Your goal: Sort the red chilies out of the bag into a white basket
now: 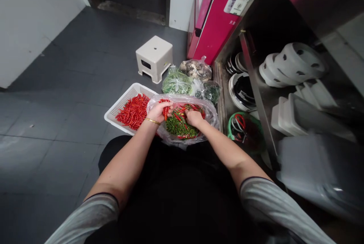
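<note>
One left hand point(158, 112) has its fingers curled round several red chilies point(165, 112), exact count unclear, over one plastic bag point(212, 110) of chilies and indistinct green pieces point(178, 127). One right hand point(195, 118) hides its fingertips therein; grip cannot be told. One white basket point(129, 95) contains uncountable red chilies.

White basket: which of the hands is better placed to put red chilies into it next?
Probably the left hand: it holds red chilies on the side of the plastic bag nearest the white basket. The right hand is in the bag, farther from the basket.
</note>
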`<state>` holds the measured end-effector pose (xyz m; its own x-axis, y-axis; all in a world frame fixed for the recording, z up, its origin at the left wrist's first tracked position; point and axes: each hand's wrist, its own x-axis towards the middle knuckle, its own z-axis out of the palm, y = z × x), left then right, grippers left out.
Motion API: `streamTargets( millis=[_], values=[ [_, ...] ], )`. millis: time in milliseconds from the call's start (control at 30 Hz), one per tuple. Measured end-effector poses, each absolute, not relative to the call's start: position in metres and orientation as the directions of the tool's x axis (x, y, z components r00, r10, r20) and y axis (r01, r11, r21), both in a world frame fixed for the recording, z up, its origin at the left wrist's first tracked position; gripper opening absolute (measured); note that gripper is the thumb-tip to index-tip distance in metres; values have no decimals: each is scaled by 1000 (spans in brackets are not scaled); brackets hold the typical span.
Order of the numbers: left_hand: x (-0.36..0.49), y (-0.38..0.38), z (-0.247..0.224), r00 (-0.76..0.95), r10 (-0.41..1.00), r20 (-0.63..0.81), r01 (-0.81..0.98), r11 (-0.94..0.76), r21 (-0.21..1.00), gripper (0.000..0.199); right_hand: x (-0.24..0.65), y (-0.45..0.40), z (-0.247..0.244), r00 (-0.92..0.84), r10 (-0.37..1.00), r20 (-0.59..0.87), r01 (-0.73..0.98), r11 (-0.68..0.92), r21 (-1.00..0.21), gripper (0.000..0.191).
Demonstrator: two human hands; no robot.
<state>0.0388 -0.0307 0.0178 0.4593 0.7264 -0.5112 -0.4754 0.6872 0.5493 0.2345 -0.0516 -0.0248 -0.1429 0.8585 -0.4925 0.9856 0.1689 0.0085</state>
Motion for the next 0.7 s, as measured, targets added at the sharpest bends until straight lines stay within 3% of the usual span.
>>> streamTargets(
  millis=[100, 200, 300, 367, 533, 600, 700],
  values=[
    [40, -33, 17, 470, 740, -482, -412, 666, 621, 33, 230, -45, -29, -145, 847, -512, 987, 157, -21, 32],
    [44, -37, 14, 415, 754, -510, -298, 642, 706, 35, 241, -40, -19, -194, 862, -468, 970, 100, -220, 19],
    [47, -39, 12, 365, 758, -540, -204, 631, 748, 35, 257, -36, -5, -237, 863, -446, 920, 52, -388, 17],
    [49, -39, 12, 355, 758, -547, -186, 631, 753, 34, 260, -37, -2, -209, 860, -465, 936, 38, -350, 18],
    [48, -39, 13, 329, 783, -528, -196, 603, 773, 36, 239, -46, -21, -56, 835, -548, 998, 43, -36, 25],
    [48, -39, 11, 300, 778, -552, -164, 612, 774, 35, 233, -49, -27, -46, 835, -548, 999, 41, -22, 27],
    [50, -41, 5, 268, 756, -597, -124, 642, 757, 33, 235, -52, -18, -84, 876, -474, 995, 44, -95, 25]
  ],
)
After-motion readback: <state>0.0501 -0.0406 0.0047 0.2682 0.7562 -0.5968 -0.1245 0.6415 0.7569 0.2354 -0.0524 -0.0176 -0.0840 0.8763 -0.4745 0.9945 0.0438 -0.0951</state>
